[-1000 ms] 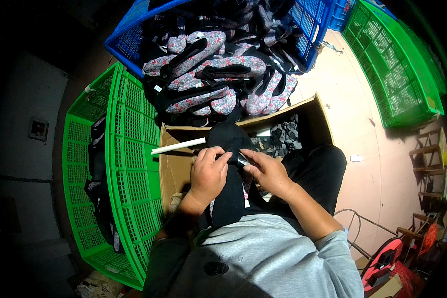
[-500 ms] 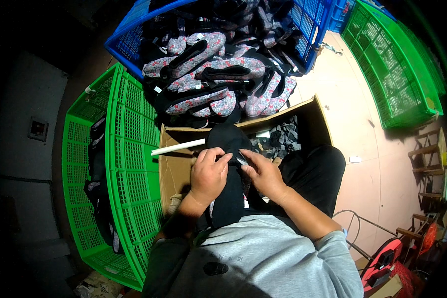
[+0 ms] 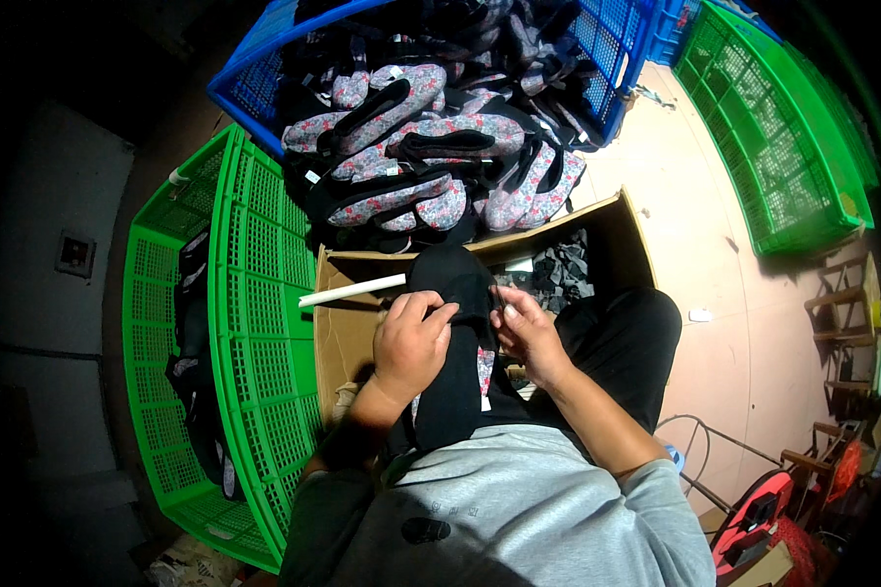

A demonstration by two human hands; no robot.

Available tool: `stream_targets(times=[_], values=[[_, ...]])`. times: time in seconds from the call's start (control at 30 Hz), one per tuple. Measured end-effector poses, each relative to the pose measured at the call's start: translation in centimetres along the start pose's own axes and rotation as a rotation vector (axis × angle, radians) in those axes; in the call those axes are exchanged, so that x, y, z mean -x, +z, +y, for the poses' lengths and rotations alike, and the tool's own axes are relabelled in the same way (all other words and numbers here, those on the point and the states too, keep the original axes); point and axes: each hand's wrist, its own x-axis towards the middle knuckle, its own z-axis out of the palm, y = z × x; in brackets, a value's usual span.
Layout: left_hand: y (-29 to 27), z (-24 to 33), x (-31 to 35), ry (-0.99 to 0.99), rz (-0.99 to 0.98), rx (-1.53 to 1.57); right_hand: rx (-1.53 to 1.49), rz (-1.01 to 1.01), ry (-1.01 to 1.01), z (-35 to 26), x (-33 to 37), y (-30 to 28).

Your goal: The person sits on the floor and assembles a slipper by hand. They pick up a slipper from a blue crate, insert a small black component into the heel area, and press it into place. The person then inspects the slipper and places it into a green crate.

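Note:
My left hand (image 3: 413, 336) is closed in a pinch on black cloth (image 3: 467, 311) lying over my left leg. A floral patch (image 3: 485, 367) with a white tag shows beside that leg, partly covered; whether it is one piece with the cloth I cannot tell. Slightly to the right, my right hand (image 3: 531, 331) is closed on a thin, dark, pointed tool (image 3: 500, 297), mostly hidden by the fingers and standing apart from the left fingertips. Beyond both hands lie several floral slippers (image 3: 460, 137) with black linings, heaped in a blue crate (image 3: 255, 88).
A cardboard box (image 3: 347, 333) with dark fabric scraps (image 3: 561, 271) is under my hands, a white tube (image 3: 352, 290) across its left side. Green crates stand left (image 3: 264, 323) and right (image 3: 764, 127). A wooden rack (image 3: 842, 303) and a red-rimmed object (image 3: 754, 519) are far right.
My right hand has drawn a little right and down, away from the left fingertips. The shiny tip at its fingers now looks dark. More of the floral patch shows; my left hand stays put.

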Motion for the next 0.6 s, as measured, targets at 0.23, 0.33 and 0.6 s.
stream_targets(times=[0.23,0.33,0.6], values=[[-0.6,1.0,-1.5,-0.088,-0.074,0.131,0.019,-0.036,-0.046,1.0,-0.2,-0.4],[0.1,0.2,-1.6,-0.157,-0.101,0.187,0.05,-0.044,-0.063,1.2,-0.2,-0.5],[1.2,-0.8,-2.4,-0.027,-0.165,0.15,0.166,-0.047,-0.171,1.7,-0.3,-0.5]])
